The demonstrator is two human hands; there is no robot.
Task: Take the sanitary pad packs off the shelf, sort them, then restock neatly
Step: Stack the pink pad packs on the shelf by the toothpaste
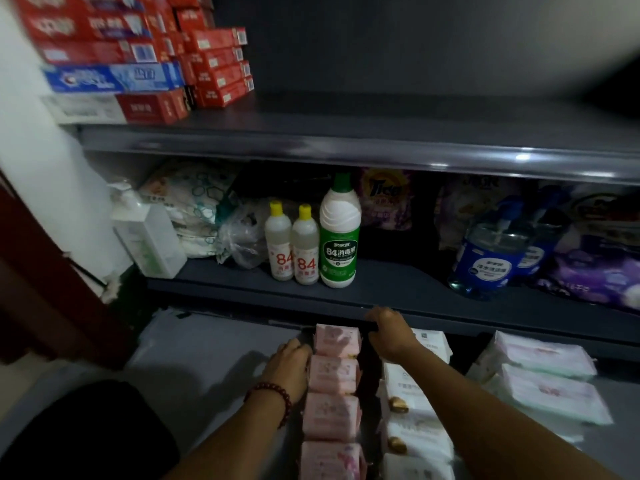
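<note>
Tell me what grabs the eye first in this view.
A row of pink packs runs down the middle of the bottom shelf, the left hand and right hand flanking its far end. Above, a tall green bottle stands on the middle shelf; red boxes are stacked top left.

Lower left of the frame, the bottom shelf (214, 358) lies bare beside the pink pad packs (334, 375). Only a narrow dark gap parts these from the white pad packs (415, 403). The middle shelf (485, 323) overhangs the far end. On it, room opens between the green disinfectant bottle (339, 237) and the blue bottle (488, 258).
</note>
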